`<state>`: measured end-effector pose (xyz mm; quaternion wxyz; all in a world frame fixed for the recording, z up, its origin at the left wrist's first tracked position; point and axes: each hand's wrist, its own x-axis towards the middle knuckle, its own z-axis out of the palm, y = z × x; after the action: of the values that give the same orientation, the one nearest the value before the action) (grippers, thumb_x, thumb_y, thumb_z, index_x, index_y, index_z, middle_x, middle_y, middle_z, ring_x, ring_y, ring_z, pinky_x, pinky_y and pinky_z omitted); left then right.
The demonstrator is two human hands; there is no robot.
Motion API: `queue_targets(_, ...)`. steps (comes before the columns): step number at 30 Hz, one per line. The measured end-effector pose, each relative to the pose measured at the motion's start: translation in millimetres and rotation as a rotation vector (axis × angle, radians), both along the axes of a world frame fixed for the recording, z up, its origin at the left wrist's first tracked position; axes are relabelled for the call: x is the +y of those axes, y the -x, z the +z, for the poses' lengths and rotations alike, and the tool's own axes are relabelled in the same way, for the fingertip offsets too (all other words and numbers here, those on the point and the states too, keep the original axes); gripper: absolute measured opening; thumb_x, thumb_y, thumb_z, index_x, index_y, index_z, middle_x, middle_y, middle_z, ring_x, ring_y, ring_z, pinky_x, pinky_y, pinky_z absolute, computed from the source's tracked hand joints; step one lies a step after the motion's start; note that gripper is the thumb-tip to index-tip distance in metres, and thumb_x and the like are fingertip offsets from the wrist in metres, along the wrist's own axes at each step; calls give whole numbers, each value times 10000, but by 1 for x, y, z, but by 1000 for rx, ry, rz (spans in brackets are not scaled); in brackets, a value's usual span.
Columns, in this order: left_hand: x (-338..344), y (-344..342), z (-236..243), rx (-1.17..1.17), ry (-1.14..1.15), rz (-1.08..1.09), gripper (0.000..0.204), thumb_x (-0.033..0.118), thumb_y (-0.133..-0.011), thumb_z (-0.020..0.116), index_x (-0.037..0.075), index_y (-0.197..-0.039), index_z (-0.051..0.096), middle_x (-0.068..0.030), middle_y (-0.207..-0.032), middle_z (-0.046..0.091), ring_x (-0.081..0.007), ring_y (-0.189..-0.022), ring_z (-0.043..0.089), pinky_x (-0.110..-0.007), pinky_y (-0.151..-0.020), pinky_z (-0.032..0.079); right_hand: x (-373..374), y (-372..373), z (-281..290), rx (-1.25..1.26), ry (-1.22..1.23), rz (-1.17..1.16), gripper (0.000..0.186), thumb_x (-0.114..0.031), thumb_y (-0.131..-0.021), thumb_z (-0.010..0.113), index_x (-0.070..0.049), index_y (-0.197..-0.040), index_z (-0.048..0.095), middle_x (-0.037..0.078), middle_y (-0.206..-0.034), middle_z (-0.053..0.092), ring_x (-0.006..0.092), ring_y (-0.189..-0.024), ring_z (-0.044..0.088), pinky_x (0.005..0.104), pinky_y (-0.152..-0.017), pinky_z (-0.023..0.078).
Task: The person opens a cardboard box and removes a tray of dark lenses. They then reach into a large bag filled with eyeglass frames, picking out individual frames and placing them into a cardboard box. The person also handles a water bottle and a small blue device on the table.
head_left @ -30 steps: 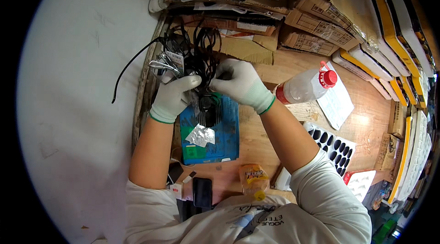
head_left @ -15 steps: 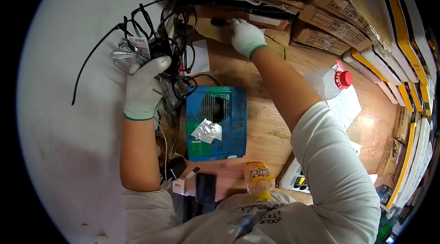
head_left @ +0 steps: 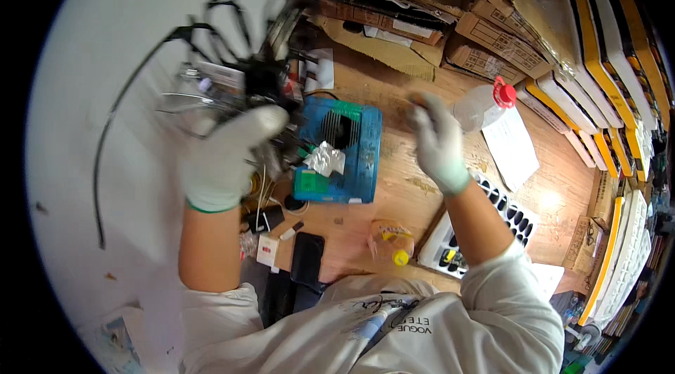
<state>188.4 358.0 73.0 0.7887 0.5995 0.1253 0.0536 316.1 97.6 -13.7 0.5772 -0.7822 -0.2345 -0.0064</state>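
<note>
A tangled bundle of eyeglasses (head_left: 264, 82), mostly dark-framed with long temples splaying out, is held in my white-gloved left hand (head_left: 221, 156), close to the pale wall. Small labels hang among the frames. Below and right of the bundle lies a worn blue box (head_left: 369, 156) with a dark round grille and a crumpled silver patch (head_left: 326, 160). My gloved right hand (head_left: 439, 142) is over the wooden table, left of a clear plastic bottle (head_left: 475, 110) with a red cap. Motion smears its fingertips, where a brownish blur shows; whether they hold something is unclear.
Opened cardboard boxes (head_left: 383, 50) are stacked at the back. More cartons (head_left: 520, 29) and boxes line the right. A white tray (head_left: 430, 254) of dark oval pieces lies partly under my right forearm. Nearer me are a black phone (head_left: 307, 258) and a yellow-capped bottle (head_left: 390, 237).
My right hand has come away from the cardboard at the back, toward me and to the right, near the red-capped bottle. The held eyeglasses have shifted slightly, and the whole view has shifted.
</note>
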Motion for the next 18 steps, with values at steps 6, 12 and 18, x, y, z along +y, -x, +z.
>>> queue_targets(6, -178, 37, -35, 74, 576, -609, 212, 56, -778, 741, 86, -955, 629, -21, -994, 642, -101, -854, 617, -267, -747, 504, -122, 129, 14, 794, -840, -314, 466, -467, -983, 465, -82, -1227, 562, 131, -1181, 641, 299, -1069, 630, 493, -870, 538)
queue_targets(12, -335, 89, -81, 122, 700, -856, 590, -2, -710, 698, 17, -1283, 555, -74, -1135, 658, -185, -1086, 600, -326, -970, 477, -214, 254, 29, 627, -944, -375, 970, -809, -857, 400, -31, -1435, 446, 145, -1343, 581, 294, -1200, 584, 425, -1038, 469)
queue_targets(18, -407, 147, -75, 70, 401, -939, 599, 2, -747, 661, 36, -1323, 498, -91, -1118, 625, -192, -1022, 602, -340, -906, 497, -282, 348, 12, 712, -951, -381, 766, -505, -848, 645, -101, -1459, 422, 104, -1360, 563, 256, -1225, 568, 414, -1038, 467)
